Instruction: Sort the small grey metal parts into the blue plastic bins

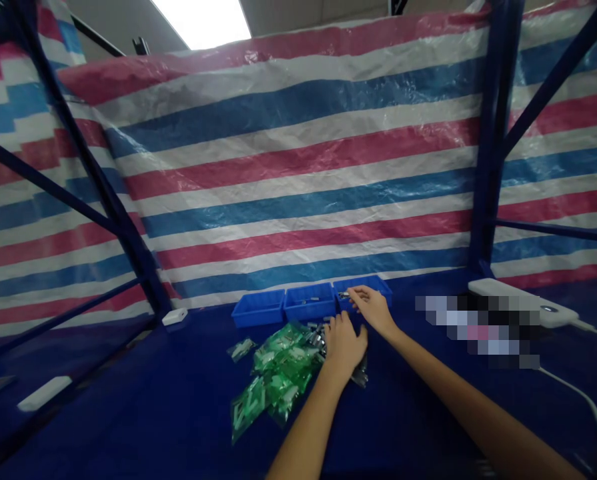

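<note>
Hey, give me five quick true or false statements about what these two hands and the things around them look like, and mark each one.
1. Three blue bins stand side by side. True.
2. The right hand is at the leftmost bin. False: it is at the rightmost bin.
3. Green packets lie to the left of the left hand. True.
4. The left hand is inside the middle bin. False: it is at the small metal parts in front of the bins.
5. The sheet behind is striped. True.
</note>
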The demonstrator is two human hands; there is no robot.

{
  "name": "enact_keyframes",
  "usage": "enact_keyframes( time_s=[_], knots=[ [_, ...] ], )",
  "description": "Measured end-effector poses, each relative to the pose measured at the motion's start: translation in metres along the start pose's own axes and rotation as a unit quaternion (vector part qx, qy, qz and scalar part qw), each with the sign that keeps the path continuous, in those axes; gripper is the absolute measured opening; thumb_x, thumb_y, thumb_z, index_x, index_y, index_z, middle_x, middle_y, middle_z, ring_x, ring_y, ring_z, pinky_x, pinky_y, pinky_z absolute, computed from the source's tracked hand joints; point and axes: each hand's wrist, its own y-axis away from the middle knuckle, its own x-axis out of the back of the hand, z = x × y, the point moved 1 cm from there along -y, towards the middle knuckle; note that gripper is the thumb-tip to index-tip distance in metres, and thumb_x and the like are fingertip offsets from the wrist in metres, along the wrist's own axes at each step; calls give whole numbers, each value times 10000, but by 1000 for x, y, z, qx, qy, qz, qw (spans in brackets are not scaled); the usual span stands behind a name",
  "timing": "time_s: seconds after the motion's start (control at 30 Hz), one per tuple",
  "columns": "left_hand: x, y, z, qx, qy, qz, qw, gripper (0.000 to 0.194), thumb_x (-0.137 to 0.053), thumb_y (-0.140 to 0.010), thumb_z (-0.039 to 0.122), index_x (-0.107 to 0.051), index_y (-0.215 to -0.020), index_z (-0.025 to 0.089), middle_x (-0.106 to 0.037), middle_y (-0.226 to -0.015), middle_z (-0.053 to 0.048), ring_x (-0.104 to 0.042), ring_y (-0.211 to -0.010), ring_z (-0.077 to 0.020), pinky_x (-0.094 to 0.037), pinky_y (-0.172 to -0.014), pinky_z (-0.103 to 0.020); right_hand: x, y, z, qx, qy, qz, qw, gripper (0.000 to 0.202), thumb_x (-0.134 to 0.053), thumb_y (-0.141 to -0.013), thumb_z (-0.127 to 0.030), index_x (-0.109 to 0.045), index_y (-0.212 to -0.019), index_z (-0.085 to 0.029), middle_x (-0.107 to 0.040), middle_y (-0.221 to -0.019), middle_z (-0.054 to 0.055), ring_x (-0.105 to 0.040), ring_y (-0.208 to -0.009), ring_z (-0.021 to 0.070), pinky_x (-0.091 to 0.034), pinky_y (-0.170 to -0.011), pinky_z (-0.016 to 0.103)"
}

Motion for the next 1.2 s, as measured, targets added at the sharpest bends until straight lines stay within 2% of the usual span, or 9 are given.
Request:
enact_keyframes(
  time_s=[0.13, 0.3, 0.43, 0.53, 0.63, 0.77, 0.93, 1.07, 1.2],
  knots=[
    [-4, 4, 3, -54, -65, -51, 995, 355, -492, -772, 271, -550, -1084, 112, -564, -1120, -163, -445, -1112, -328, -321, -950, -469, -2, -2, 4, -4, -22, -8, 1000, 344, -640, -648, -467, -654, -760, -141, -631, -585, 27, -584, -511, 147, -476, -481, 255],
    [-10, 3, 6, -69, -60, -72, 993, 383, -460, -766, 161, -537, -1140, 129, -550, -1145, -151, -436, -1128, -319, -323, -964, -462, -13, -3, 2, 5, -22, -34, 999, 347, -674, -616, -450, -680, -751, -130, -625, -563, 16, -569, -491, 132, -481, -504, 262],
    [-13, 2, 8, -66, -45, -66, 995, 415, -496, -748, 176, -533, -1160, 145, -531, -1162, -147, -471, -1080, -310, -346, -946, -447, -20, -3, -4, -3, -108, -81, 991, 423, -682, -634, -408, -667, -973, -154, -703, -797, 67, -658, -744, 188, -527, -685, 307],
    [-12, 1, 7, -42, -46, -57, 996, 443, -511, -735, 168, -518, -1177, 137, -500, -1194, -155, -465, -1088, -308, -344, -949, -431, -22, -2, -7, 3, -160, -120, 980, 506, -681, -655, -360, -601, -1126, -192, -682, -1014, 91, -628, -964, 202, -484, -861, 347],
    [-10, 0, 3, -10, -60, -31, 998, 436, -508, -744, 167, -517, -1178, 125, -494, -1196, -167, -441, -1118, -318, -327, -958, -437, -21, 2, -5, 18, -119, -119, 986, 417, -634, -703, -354, -623, -1079, -175, -688, -990, 95, -628, -959, 200, -467, -878, 357],
    [-9, -5, -5, 4, -77, -17, 997, 401, -461, -776, 140, -528, -1169, 100, -523, -1165, -187, -476, -1081, -312, -357, -913, -424, -16, 8, -1, 66, 0, -74, 995, 252, -562, -749, -336, -674, -909, -178, -699, -868, 64, -646, -816, 191, -495, -764, 334],
    [-9, -14, -14, -14, -32, -26, 999, 386, -461, -783, 125, -549, -1159, 129, -601, -1069, -146, -542, -1011, -269, -391, -868, -356, -12, 20, -9, 112, 147, -64, 981, 190, -516, -780, -304, -687, -810, -228, -697, -825, 30, -628, -780, 179, -460, -720, 284],
    [-7, -18, -16, -19, 17, 12, 1000, 379, -469, -789, 151, -555, -1158, 151, -593, -1056, -142, -549, -991, -262, -409, -845, -345, -12, 26, -15, 99, 160, -43, 981, 222, -480, -806, -325, -688, -789, -247, -698, -857, 25, -623, -824, 184, -440, -767, 283],
    [-2, -20, -16, -15, 62, 82, 995, 329, -490, -782, 165, -574, -1101, 160, -561, -1043, -115, -530, -978, -249, -415, -847, -357, -15, 26, -13, 59, 135, -26, 989, 276, -443, -825, -364, -684, -875, -238, -699, -896, 38, -627, -846, 195, -444, -780, 294]
  ],
)
